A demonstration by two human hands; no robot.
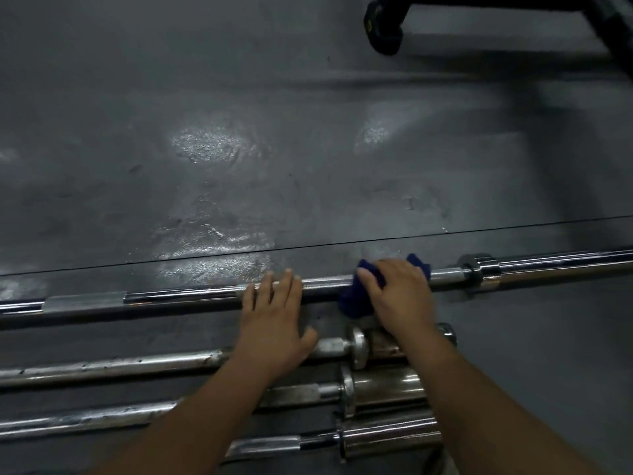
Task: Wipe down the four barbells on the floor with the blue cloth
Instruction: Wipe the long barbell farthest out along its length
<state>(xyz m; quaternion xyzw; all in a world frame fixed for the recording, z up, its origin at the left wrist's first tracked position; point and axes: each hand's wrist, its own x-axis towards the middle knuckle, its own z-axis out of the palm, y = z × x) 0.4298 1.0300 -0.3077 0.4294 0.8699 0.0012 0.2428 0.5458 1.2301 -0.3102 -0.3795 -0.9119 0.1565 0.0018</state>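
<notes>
Several chrome barbells lie side by side on the dark grey floor. The farthest barbell (171,298) runs across the whole width, with its collar at the right. My right hand (397,293) grips the blue cloth (354,301) wrapped over this bar's shaft, just left of the collar. My left hand (274,317) lies flat with straight fingers on the same bar, a little left of the cloth. Three nearer barbells (102,366), (85,421), (390,437) lie below, their sleeves ending under my right forearm.
A black equipment frame with a wheel (383,32) stands at the top right. A thin seam (308,246) crosses the floor just beyond the far bar. Shiny patches mark the floor (205,145).
</notes>
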